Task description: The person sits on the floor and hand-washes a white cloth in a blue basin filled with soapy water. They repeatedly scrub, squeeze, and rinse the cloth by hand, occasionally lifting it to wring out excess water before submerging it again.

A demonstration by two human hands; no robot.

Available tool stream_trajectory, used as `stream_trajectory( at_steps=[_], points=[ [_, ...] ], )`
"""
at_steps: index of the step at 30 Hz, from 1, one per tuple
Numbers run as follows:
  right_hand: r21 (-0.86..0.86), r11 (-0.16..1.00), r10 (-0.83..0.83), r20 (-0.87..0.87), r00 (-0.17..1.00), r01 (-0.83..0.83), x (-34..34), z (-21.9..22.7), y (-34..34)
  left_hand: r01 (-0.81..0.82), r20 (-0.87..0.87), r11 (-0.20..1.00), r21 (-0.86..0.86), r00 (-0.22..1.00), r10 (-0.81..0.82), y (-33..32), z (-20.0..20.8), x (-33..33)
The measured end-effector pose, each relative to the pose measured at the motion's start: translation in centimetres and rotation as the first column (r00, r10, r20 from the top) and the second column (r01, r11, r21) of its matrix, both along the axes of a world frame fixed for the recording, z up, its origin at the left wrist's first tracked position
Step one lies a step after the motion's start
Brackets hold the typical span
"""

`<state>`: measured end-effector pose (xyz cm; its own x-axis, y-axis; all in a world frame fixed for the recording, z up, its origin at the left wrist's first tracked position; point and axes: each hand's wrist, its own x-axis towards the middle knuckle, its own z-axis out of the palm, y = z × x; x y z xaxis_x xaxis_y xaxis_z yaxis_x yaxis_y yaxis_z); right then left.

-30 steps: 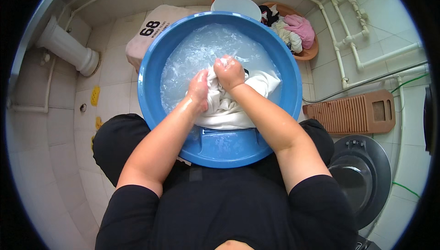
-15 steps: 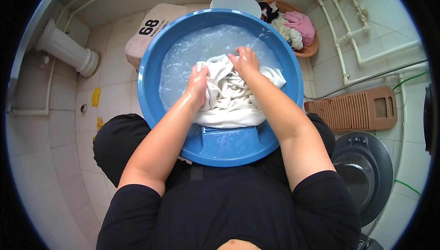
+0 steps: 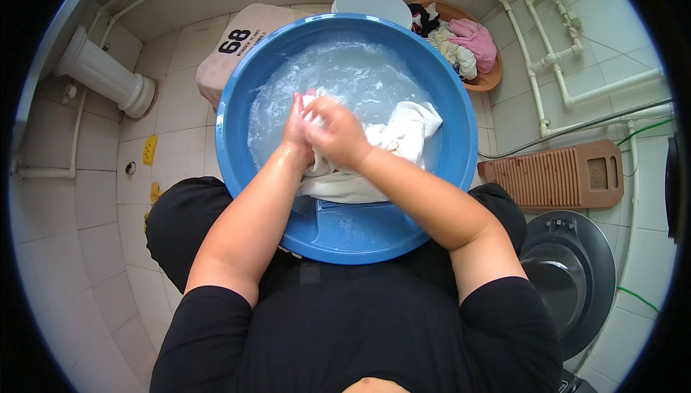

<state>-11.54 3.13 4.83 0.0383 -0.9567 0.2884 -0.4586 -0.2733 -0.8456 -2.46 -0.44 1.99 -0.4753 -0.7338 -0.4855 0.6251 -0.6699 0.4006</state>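
A wet white cloth [image 3: 403, 132] lies bunched in a large blue basin [image 3: 360, 238], partly in cloudy, sudsy water [image 3: 353, 69]. My left hand [image 3: 296, 130] grips part of the cloth over the left-middle of the basin. Pressed against it, my right hand [image 3: 335, 134] is closed on the same bunch, slightly smeared by motion. Between the two hands only a little of the fabric shows. The rest of it trails down to the basin's near ledge and out to the right.
Behind the basin are a cloth-covered stool [image 3: 248, 40], a white bucket [image 3: 371, 6] and a brown tub [image 3: 497, 75] of clothes. At right sit a brown washboard [image 3: 551, 173] and a black basin [image 3: 601, 278]. A white pedestal [image 3: 108, 76] stands left.
My right hand has moved left and slightly down to meet my left hand, closing on the cloth. The left hand has shifted a little left. The cloth's right part is now bunched higher.
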Motion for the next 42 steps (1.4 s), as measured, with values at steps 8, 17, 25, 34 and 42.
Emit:
stream_trajectory(
  at_steps=[8,17,25,34,42],
  points=[
    [0.039,0.924,-0.37,-0.165,0.914,0.381,-1.2,-1.6,-1.6,-0.051,0.288,0.99,-0.134,0.954,0.088,0.5,-2.1,-0.9],
    [-0.183,0.983,-0.035,-0.225,0.974,-0.006,1.7,-0.5,1.7,0.121,-0.285,0.968,-0.222,0.941,-0.183,-1.2,-11.9,2.1],
    [0.204,0.79,-0.449,-0.449,0.772,0.578,-9.5,-4.3,-4.5,-0.028,0.436,0.872,-0.49,0.858,0.272,-0.8,-1.7,-0.5],
    [0.643,0.679,0.046,-0.52,0.853,0.355,-11.9,-5.1,-2.9,0.848,0.945,0.527,0.059,-0.218,0.245,0.5,0.0,0.7],
    [0.307,0.886,-0.155,-0.508,0.847,0.346,-11.4,-5.2,-2.2,0.458,0.919,0.842,-0.284,0.38,0.103,-2.2,-4.7,1.9]
  ],
)
